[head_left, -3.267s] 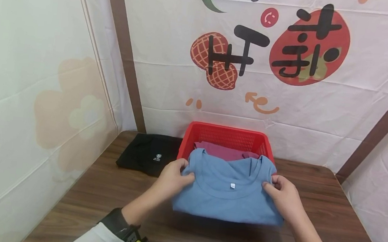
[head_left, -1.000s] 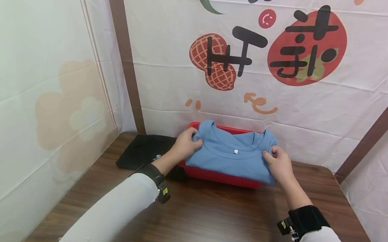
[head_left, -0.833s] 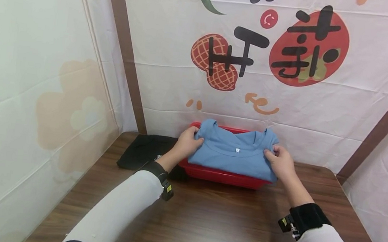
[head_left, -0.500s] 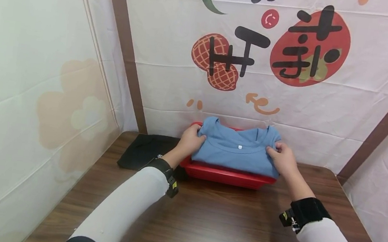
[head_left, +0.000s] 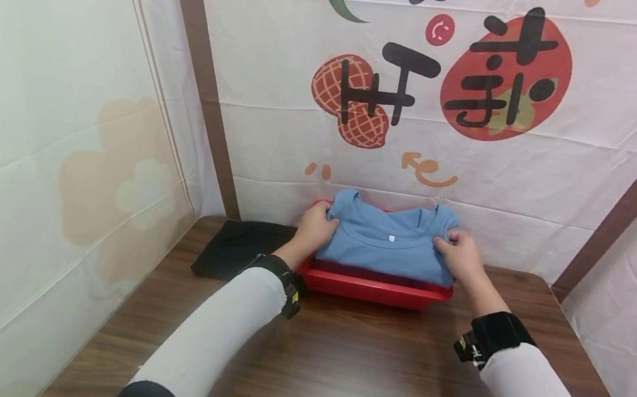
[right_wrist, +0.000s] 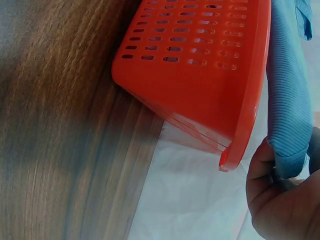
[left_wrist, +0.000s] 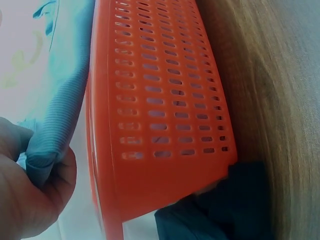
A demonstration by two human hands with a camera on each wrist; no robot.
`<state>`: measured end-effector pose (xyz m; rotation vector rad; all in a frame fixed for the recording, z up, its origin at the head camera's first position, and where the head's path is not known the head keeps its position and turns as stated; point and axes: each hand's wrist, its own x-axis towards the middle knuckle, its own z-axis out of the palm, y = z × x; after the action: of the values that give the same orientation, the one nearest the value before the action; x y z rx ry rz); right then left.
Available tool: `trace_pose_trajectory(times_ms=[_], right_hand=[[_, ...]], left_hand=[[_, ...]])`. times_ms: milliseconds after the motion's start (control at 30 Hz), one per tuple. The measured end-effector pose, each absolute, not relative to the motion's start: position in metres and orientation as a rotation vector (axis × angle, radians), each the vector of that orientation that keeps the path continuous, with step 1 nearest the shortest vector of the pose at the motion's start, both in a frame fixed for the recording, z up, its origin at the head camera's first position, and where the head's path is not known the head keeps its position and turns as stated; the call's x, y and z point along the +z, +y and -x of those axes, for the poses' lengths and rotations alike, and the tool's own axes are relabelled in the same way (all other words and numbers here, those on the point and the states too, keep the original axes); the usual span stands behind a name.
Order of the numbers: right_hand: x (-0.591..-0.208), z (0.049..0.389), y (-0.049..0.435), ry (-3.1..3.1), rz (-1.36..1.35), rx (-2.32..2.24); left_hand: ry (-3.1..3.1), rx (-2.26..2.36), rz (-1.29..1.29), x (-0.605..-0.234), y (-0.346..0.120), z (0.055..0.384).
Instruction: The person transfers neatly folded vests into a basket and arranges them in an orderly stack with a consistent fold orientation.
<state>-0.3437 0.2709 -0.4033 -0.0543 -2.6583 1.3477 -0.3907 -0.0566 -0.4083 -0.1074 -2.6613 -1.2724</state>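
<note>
A folded light-blue shirt, with a small white label at its neckline, lies over the top of a red plastic basket. My left hand pinches the shirt's left side between thumb and fingers, beside the basket's rim. On the opposite side my right hand pinches the shirt the same way. In the left wrist view the ribbed fold of the shirt runs along the basket's rim, held by the left hand. The right wrist view has the right hand gripping the other end. Most of the basket's inside is hidden under the shirt.
A folded black garment lies left of the basket, partly behind my left forearm. The brown wooden table stretches toward me. A printed white cloth wall stands right behind the basket, with another cloth wall on each side.
Both hands have carried the blue shirt forward, away from me, until it lies over the basket, covering the purplish cloth seen inside it earlier. Over the last half second it has barely moved.
</note>
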Motion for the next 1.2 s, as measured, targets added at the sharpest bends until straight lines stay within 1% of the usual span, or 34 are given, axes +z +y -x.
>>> trace_pose_trajectory(times_ms=[300, 633, 867, 1200], right_hand=[[-0.409, 0.349, 0.268, -2.672, 0.067, 1.371], [-0.414, 0.353, 0.264, -2.700, 0.035, 1.202], [-0.417, 0.353, 0.254, -2.746, 0.080, 0.976], [-0.417, 0.352, 0.243, -2.828, 0.157, 0.924]], left_hand=[[-2.680, -1.178, 0.083, -0.412, -0.053, 0.400], [-2.733, -1.137, 0.019, -0.419, -0.050, 0.403], [-2.709, -1.150, 0.036, -0.421, -0.048, 0.396], [-2.706, -1.129, -0.003, -0.426, -0.046, 0.391]])
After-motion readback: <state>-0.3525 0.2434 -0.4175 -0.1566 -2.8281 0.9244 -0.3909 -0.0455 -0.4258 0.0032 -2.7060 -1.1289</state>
